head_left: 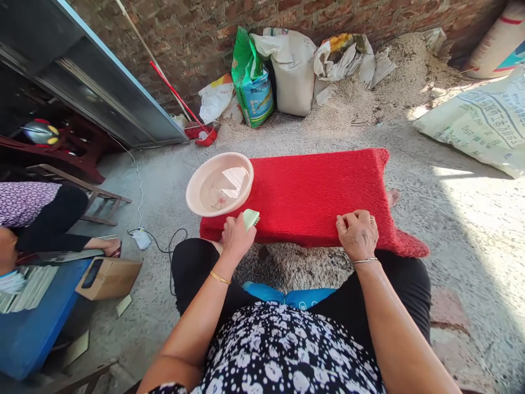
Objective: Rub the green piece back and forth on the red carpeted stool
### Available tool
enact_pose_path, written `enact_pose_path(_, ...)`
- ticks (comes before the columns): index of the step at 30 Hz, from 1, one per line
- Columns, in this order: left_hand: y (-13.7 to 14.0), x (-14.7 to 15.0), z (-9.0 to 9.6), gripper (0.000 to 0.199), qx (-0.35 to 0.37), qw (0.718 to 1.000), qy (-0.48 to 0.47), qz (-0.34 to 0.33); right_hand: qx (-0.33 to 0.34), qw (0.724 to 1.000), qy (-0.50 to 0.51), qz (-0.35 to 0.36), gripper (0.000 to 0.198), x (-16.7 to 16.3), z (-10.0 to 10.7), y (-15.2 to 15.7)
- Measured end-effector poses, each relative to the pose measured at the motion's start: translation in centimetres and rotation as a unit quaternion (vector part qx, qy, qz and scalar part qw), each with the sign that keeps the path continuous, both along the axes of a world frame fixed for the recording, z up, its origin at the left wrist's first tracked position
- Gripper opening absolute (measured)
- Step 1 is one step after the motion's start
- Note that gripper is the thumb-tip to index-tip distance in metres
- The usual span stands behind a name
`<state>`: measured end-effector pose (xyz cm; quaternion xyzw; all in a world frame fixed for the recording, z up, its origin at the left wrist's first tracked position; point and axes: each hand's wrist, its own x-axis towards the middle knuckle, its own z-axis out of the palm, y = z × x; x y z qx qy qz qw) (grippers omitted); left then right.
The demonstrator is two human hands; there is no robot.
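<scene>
My left hand [238,236] is closed around a pale green scrubbing brush [250,218], with its bristles facing right. It is over the near left part of a red fleecy cloth [311,189], just below a pale pink basin [197,191]. The basin holds clear water and stands partly on the cloth's left end. Across my lap and in front of my knees, the cloth lies spread over a flat support that it hides. At its near right edge, my right hand [359,234] has its fingers curled down onto the cloth, gripping it.
Against the brick wall stand a green and blue sack [254,90] and a white sack [294,74], with loose grain around. A printed sack [488,120] lies right. At left, another person sits by a blue table [49,328]; a cardboard box [112,278] and cable are near.
</scene>
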<state>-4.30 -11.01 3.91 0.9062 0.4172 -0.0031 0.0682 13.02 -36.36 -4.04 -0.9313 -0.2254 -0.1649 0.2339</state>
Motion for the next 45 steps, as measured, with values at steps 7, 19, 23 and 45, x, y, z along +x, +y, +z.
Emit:
enact_pose_path(7, -6.9, 1.2, -2.3, 0.053, 0.059, 0.966, -0.011, -0.253, -0.044, 0.998, -0.042, 0.017, 0.025, -0.7, -0.2, 0.1)
enact_pose_path(19, -2.7, -1.3, -2.3, 0.053, 0.075, 0.994, 0.01, -0.08, -0.058, 0.998, -0.002, 0.008, 0.022, -0.8, 0.1, 0.3)
enact_pose_path(23, -7.6, 0.5, -2.7, 0.049, 0.013, 0.962, -0.042, -0.268, -0.049, 0.999, 0.0, 0.014, 0.023, -0.8, 0.0, 0.2)
enact_pose_path(45, -2.0, 4.8, -0.5, 0.037, 0.04, 0.99, -0.047, -0.13, -0.057, 0.998, -0.003, 0.014, 0.021, -0.8, 0.0, 0.2)
